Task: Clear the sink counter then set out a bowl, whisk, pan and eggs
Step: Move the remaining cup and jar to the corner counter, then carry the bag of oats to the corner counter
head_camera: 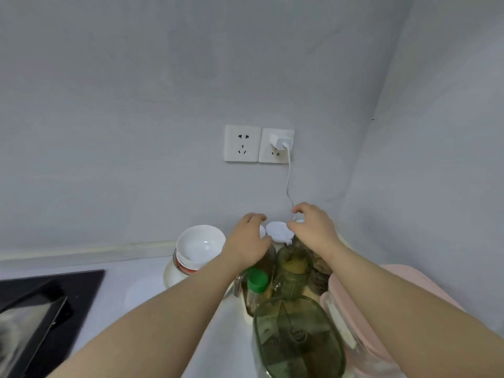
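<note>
My left hand [249, 240] reaches to the back of the counter, its fingers curled over the left white-lidded jar [262, 231]. My right hand [313, 227] arches over the right white-lidded jar [300, 221], with thumb and fingers curled around its lid. A third white lid [278, 232] shows between the two hands. To the left, a white bowl [200, 245] sits tilted on a stack of dishes. No whisk, pan or eggs are in view.
A green-capped bottle [257, 281], green glass cups [293, 268] and a green lidded container [297, 336] crowd a cream tray below my hands. A pink box [360, 304] stands right, a black cooktop [41, 309] left. A charger cable [288, 184] hangs from the wall socket.
</note>
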The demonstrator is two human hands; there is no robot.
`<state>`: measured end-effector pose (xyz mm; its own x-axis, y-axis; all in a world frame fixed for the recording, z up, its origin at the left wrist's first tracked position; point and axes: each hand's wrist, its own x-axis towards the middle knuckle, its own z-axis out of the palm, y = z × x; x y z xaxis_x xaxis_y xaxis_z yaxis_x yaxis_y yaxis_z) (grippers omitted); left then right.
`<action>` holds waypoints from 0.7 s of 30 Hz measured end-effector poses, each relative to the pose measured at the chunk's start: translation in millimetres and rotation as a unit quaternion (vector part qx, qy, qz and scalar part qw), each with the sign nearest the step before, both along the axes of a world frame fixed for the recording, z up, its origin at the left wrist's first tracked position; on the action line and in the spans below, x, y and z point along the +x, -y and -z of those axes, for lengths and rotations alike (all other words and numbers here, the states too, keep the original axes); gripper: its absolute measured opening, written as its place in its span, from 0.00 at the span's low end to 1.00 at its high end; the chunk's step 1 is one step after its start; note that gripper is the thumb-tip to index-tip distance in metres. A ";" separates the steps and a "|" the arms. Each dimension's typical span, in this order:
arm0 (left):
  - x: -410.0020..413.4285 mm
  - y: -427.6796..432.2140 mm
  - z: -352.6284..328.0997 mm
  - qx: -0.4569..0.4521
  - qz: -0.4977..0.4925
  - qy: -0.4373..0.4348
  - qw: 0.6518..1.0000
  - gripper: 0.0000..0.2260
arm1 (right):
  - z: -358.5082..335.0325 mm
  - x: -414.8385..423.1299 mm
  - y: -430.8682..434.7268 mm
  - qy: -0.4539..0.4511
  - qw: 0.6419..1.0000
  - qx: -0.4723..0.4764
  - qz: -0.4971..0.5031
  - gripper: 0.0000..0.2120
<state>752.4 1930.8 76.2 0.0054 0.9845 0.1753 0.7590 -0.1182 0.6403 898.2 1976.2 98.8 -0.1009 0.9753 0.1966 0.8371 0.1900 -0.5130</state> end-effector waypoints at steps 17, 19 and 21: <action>-219.2 237.1 -38.6 0.033 -0.392 -0.002 0.919 0.16 | -20.7 -267.2 170.9 -0.163 0.923 -0.029 -0.347 0.10; -238.1 272.6 -38.2 0.034 -0.436 -0.001 0.899 0.16 | -18.9 -293.5 195.6 -0.162 0.909 -0.050 -0.382 0.10; -251.8 302.3 -37.1 0.035 -0.478 -0.006 0.878 0.16 | -17.1 -312.8 219.1 -0.151 0.893 -0.067 -0.418 0.10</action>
